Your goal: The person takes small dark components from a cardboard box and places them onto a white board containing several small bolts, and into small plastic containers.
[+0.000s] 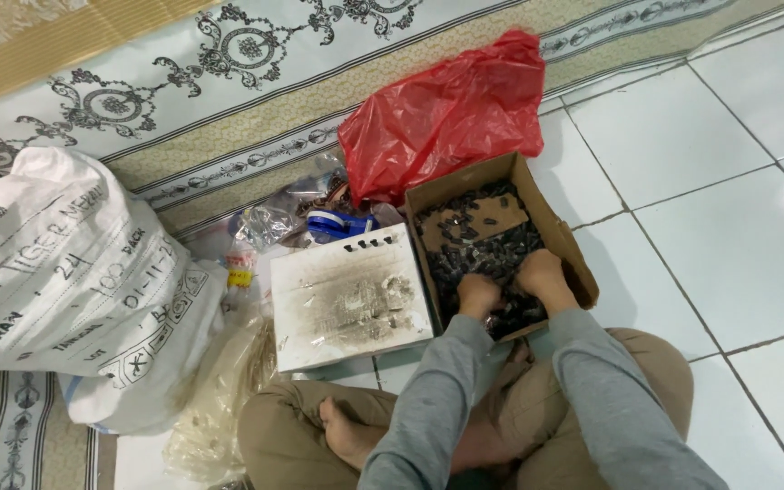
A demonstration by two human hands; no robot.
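A brown cardboard box (556, 220) lies on the tiled floor, filled with many small dark pieces (492, 249). Both of my hands are down inside it at its near end. My left hand (476, 294) is curled into the pile, fingers buried among the pieces. My right hand (543, 276) rests beside it, also dug into the pieces with fingers bent. Grey sleeves cover both forearms. What the fingers hold is hidden under the pile.
A stained white flat board (348, 295) lies left of the box. Behind are a red plastic bag (446, 113), a blue tape dispenser (336, 224) and clear plastic bags (274, 218). A large white printed sack (56, 272) sits at left. A patterned mat (229, 82) runs along the back.
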